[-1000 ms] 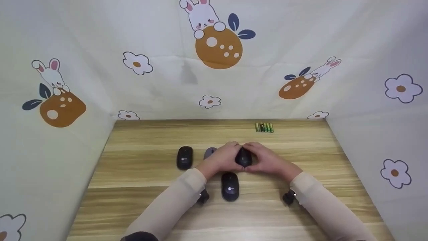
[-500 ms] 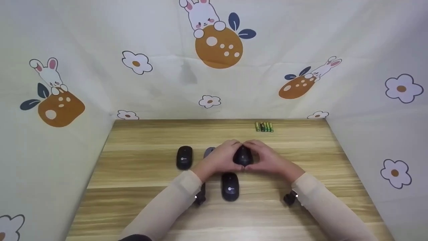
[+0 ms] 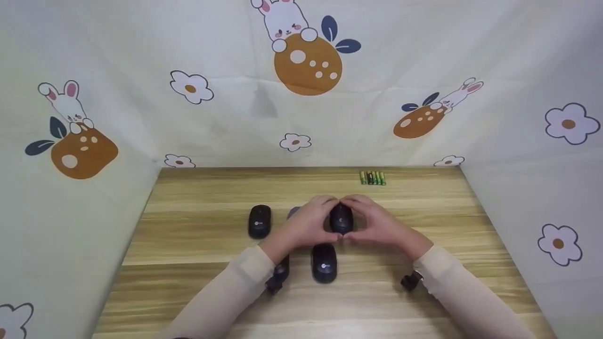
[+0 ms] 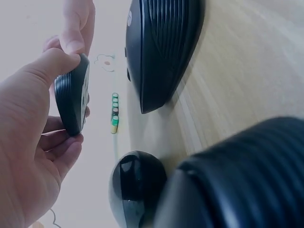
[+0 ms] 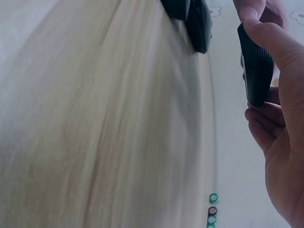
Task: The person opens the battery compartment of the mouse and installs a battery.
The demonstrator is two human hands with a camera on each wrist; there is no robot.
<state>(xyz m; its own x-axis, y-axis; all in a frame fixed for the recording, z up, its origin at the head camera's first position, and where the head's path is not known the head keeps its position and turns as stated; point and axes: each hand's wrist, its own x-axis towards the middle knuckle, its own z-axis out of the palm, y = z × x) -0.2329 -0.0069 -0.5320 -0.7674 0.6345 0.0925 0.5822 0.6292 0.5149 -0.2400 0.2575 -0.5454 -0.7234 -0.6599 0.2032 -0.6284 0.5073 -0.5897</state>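
Both hands hold one black computer mouse (image 3: 341,220) between them, raised off the table. My left hand (image 3: 304,226) grips its left side and my right hand (image 3: 380,222) its right side, with fingers at the far end and thumbs at the near end. In the left wrist view, the held mouse (image 4: 71,97) stands on edge, with a ribbed side showing. The right wrist view shows the same mouse (image 5: 256,69) between the thumb and fingers of the right hand (image 5: 289,137). Its underside faces away from the head camera.
Black mice lie on the wooden table: one at left (image 3: 260,221), one in front (image 3: 324,263). A grey-blue mouse (image 3: 293,211) is mostly hidden behind the left hand. Another dark shape (image 3: 282,268) shows beside the left wrist. Several green batteries (image 3: 372,178) lie near the back curtain.
The hands and the held mouse have shifted slightly left, and the mouse's tilt has changed a little. My left forearm moved left, covering more of the grey-blue mouse and uncovering the dark shape beside the wrist.
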